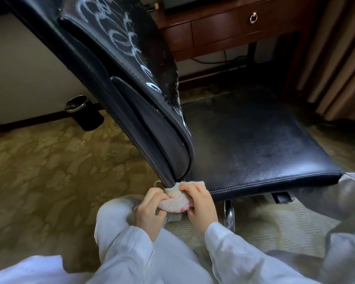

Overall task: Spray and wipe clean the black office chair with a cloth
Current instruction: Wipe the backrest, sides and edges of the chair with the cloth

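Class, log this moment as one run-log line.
step: wipe | left hand, right hand: both grip cloth at backrest base | foam swirls unwiped higher up

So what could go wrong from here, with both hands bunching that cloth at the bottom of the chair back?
1. The white spray swirls on the backrest sit unwiped while the left hand and right hand grip the cloth low down; they may run onto the seat or dry into streaks.
2. The cloth is wadded at the backrest's bottom corner, so it could snag there or just smear dirt.
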Available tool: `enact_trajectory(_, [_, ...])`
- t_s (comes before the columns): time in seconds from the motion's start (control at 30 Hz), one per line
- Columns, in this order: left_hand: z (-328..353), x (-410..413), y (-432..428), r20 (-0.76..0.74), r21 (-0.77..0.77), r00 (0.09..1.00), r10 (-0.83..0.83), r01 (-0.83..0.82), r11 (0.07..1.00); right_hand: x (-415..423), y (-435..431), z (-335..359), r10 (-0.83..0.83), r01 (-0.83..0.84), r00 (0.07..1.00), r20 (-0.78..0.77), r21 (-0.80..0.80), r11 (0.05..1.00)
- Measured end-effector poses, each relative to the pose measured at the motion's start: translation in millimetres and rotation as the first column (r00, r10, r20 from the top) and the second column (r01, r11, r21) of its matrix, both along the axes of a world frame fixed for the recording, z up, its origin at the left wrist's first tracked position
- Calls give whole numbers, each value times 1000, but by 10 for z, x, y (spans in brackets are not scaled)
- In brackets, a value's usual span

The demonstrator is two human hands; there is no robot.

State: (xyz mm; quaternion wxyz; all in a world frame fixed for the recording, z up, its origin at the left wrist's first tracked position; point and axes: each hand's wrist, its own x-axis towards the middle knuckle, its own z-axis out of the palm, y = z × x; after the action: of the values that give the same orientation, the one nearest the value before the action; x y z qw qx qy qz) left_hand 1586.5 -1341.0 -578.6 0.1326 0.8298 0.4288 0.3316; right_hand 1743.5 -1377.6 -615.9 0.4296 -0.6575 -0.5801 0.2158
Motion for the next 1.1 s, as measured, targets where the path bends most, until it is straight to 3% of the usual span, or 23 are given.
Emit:
enact_trajectory(0.17, [-81,-63,-15,-148,-94,988,-49,36,995,70,-100,-58,53,-43,994,97,-106,993])
enact_trajectory(0.27, [142,-46,-123,-57,-30,997,-59,57,998,179,-170,231,67,-64,991,118,-27,998])
enact_trajectory(0.37, [721,-43,-223,79,205,997,-20,4,979,256,-191,898,100,-126,988,119,246,961])
enact_trajectory(0.43, [1268,-35,-200,85,411,996,-4,-32,911,283,-116,1421,114,-169,982,151,425,889])
enact_trajectory(0.57, [2089,5,-54,40,594,999,17,-37,804,326,143,2187,76,-205,966,246,557,805])
enact_trajectory(0.73, [1769,-28,1,100,502,995,7,-57,863,282,113,1908,74,-243,946,315,540,806])
enact_trajectory(0.87, [1222,-52,18,121,363,991,-54,6,932,221,74,1297,79,-184,969,232,478,859])
enact_trajectory(1.1, [378,-97,89,-24,220,990,-138,140,966,168,-25,294,88,-100,994,66,218,971])
